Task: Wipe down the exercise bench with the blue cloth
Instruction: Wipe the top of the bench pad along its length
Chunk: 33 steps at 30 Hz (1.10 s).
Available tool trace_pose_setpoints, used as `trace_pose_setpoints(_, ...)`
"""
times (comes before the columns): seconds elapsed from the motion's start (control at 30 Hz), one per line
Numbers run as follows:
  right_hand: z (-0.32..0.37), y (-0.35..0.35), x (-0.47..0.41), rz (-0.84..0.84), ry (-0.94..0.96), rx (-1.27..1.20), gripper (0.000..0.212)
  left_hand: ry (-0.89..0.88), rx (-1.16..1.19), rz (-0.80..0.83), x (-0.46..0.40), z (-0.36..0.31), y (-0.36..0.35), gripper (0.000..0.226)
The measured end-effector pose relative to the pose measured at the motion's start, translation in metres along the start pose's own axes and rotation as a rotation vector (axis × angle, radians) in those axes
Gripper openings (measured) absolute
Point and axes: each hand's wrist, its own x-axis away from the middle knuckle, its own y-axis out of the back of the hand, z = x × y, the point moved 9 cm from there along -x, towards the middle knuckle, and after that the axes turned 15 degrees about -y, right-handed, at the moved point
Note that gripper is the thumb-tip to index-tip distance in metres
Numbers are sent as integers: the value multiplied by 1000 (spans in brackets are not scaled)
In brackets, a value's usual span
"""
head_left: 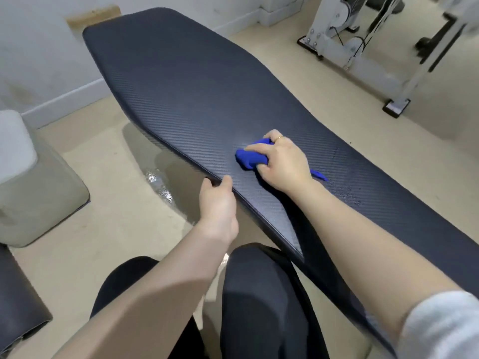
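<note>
Two hands: right (281,161) grips one blue cloth (250,158); left (219,200) holds one bench (186,81).

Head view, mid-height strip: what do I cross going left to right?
Grey cushion → left hand gripping the bench edge → blue cloth → right hand holding the cloth.

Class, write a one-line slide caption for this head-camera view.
Right hand presses a bunched blue cloth onto the dark exercise bench while the left hand grips its near edge.

right hand (281,161) clutching blue cloth (250,158) on bench (186,81), left hand (217,203) gripping edge
</note>
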Motion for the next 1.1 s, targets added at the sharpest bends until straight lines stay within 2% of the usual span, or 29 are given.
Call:
trace_pose_setpoints(0.07, 2, 1, 5, -3, -36, 8, 43, -18, -59, -12, 1, -1, 2, 57)
trace_pose_setpoints(0.2, 16, -5, 88, 131, 217, -39, 38, -32, -58, -19, 7, -2, 2, 52)
trace_pose_setpoints(0.27, 13, -8, 95, 196, 253, -53, 39, -38, -46, -14, 9, -2, 1, 54)
trace_pose_setpoints(0.33, 2, -6, 65, 157, 153, -46, 43, -50, -75, -7, 10, -3, 1, 60)
trace_pose_setpoints(0.4, -18, 1, 27, -4, -52, -20, 44, -45, -70, -10, 6, -2, 3, 61)
trace_pose_setpoints(0.47, -26, 6, 15, -84, -173, -18, 44, -31, -66, -25, 2, -1, 4, 56)
trace_pose_setpoints(0.67, -17, 0, 113, 139, 83, -74, 44, -80, -76, -83, 12, -8, 1, 58)
trace_pose_setpoints(0.73, -45, 9, 94, 102, -13, -108, 47, -100, -81, -86, 15, -5, 0, 58)
trace_pose_setpoints(0.83, -87, 23, 38, -75, -320, -86, 43, -134, -87, -87, 11, -7, 5, 59)
trace_pose_setpoints(0.87, -89, 24, 30, -103, -372, -49, 44, -143, -89, -91, 10, -8, 7, 59)
trace_pose_setpoints(0.97, -63, 23, 52, -104, -262, -30, 44, -149, -98, -103, 1, -9, 8, 59)
trace_pose_setpoints(1.03, -64, 25, 108, -10, 3, -26, 45, -154, -62, -148, 28, 0, -7, 59)
trace_pose_setpoints(1.1, -57, 17, 127, 51, 113, -51, 47, -161, -77, -141, 24, -5, -6, 59)
